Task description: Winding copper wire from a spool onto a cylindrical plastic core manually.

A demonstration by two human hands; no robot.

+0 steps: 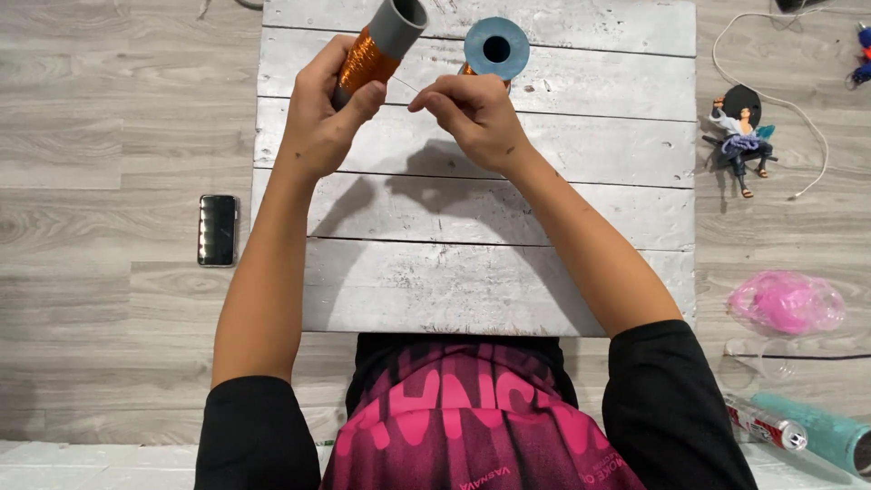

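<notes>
Left hand (pixel 319 118): your fingers are wrapped shut around a spool (pixel 372 54), thumb pressed on its front; you hold it up over the far part of the worktop, tilted, open end toward the camera.
Spool: grey plastic tube, round and hollow, wound with glossy orange-copper thread in tight, fine turns.
Right hand (pixel 474 116): your fingertips (pixel 425 98) are pinched together on a thin thread (pixel 405 85), the other fingers curled in.
Thread: pale, hair-fine, stretched in a short line from the spool to your pinch; its far end on the winding is too small to tell.
Second spool (pixel 496 48): stands upright on the worktop just behind your right hand; flat blue round top with a dark centre hole, a sliver of orange winding below.
Worktop (pixel 472 272): whitewashed planks, rough and scuffed, dark seams between the boards.
Floor (pixel 109 136): grey wood-grain boards, smooth.
Phone (pixel 218 230): flat black slab, glossy, on the floor left of the worktop.
Figurine (pixel 742 136): small, plastic, on a black round base, to the right.
Cord (pixel 780 100): thin and white, looping past the figurine.
Bag (pixel 787 303): crinkled clear film over something pink.
Tube (pixel 817 431): teal cylinder, lower right, beside a metallic can (pixel 767 425).
</notes>
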